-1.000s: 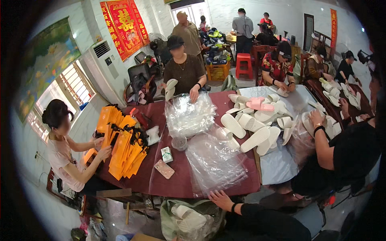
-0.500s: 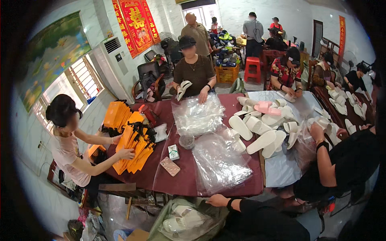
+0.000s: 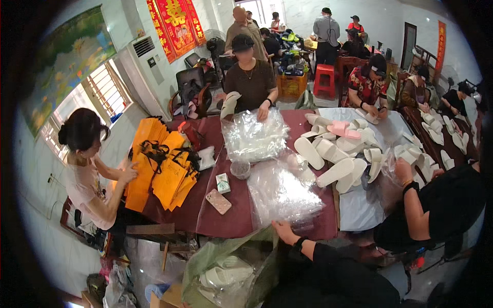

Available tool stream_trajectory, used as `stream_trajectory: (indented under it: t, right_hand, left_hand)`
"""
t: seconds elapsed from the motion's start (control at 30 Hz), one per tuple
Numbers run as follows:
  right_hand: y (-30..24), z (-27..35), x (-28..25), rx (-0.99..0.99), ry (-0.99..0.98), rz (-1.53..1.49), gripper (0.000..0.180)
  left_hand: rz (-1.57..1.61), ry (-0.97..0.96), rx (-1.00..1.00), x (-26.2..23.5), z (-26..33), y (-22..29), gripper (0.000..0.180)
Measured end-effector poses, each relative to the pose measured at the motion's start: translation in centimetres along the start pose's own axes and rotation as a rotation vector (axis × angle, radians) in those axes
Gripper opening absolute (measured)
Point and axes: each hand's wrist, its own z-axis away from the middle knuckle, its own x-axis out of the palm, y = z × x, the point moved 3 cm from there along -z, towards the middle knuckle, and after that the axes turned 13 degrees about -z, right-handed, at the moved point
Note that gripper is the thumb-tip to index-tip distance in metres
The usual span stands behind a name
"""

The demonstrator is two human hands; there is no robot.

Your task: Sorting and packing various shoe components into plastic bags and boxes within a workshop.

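Note:
My left hand [image 3: 285, 231], with a dark band on the wrist and a black sleeve behind it, rests on the near edge of a pile of clear plastic bags [image 3: 282, 192] on the dark red table [image 3: 226, 220]. Its fingers curl onto the pile's edge. My right hand is out of sight. Below the table edge, to the left of my arm, an open greenish sack [image 3: 226, 272] holds white slippers.
A second pile of clear bags [image 3: 254, 136], a phone [image 3: 219, 201], a small box [image 3: 223, 183] and a cup [image 3: 240, 169] lie on the table. White and pink slippers [image 3: 339, 149] cover the right side. Orange bags [image 3: 164, 169] lie left. Several people work around the table.
My left hand stays at the near edge of the clear bag pile. The person on the left has shifted their hands over the orange bags. The view has drifted slightly.

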Motion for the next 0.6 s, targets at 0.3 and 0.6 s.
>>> stream_trajectory:
  t: [0.3,0.6]
  right_hand:
    - [3.0,-3.8,-1.4,-0.322,0.101,0.28,0.048]
    - [1.1,-1.2,0.4,-0.173,-0.115,0.516,0.038]
  left_hand:
    - [-0.047,-0.135,-0.243,-1.0,-3.8,10.0,0.027]
    - [-0.302,-0.356,-0.171,-2.5,-5.8,12.4,0.033]
